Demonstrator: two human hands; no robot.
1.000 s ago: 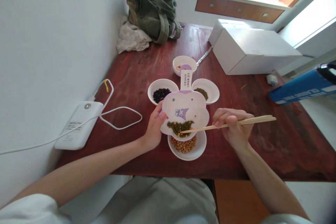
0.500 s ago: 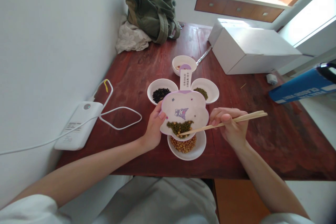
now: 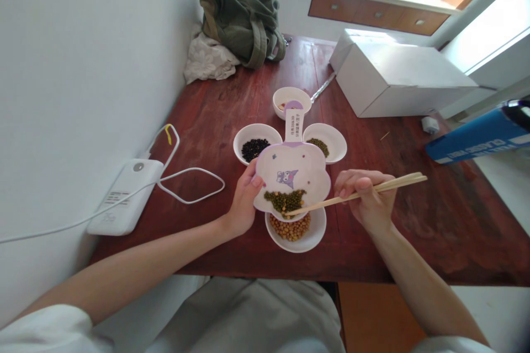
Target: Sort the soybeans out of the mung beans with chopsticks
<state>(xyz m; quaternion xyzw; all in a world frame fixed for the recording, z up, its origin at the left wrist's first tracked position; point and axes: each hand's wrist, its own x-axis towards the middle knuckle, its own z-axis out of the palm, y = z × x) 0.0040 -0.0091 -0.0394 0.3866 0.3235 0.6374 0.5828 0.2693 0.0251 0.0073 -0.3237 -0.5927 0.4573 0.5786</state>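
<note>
My left hand (image 3: pixel 245 198) grips the left edge of a flower-shaped plate (image 3: pixel 304 170) with a purple rim and a labelled handle. Green beans (image 3: pixel 285 201) mixed with a few yellowish ones lie at its near edge. In my right hand (image 3: pixel 366 198) is a pair of light wooden chopsticks (image 3: pixel 397 182), their tips at the beans. Partly under the plate, a white bowl (image 3: pixel 317 231) holds yellow-brown beans (image 3: pixel 290 228). Behind the plate are a bowl of black beans (image 3: pixel 255 149), a bowl of green beans (image 3: pixel 318 146) and a bowl with reddish pieces (image 3: pixel 292 96).
A white power bank (image 3: pixel 126 196) with a looped cable (image 3: pixel 194 170) lies at the left by the wall. Farther back are a green bag (image 3: pixel 244 16) and a white box (image 3: pixel 401 71). A blue bottle-like object (image 3: pixel 476 138) is at the right.
My right hand and the chopsticks have shifted slightly to the right, and the tips sit a little farther right among the beans. My left hand still holds the plate.
</note>
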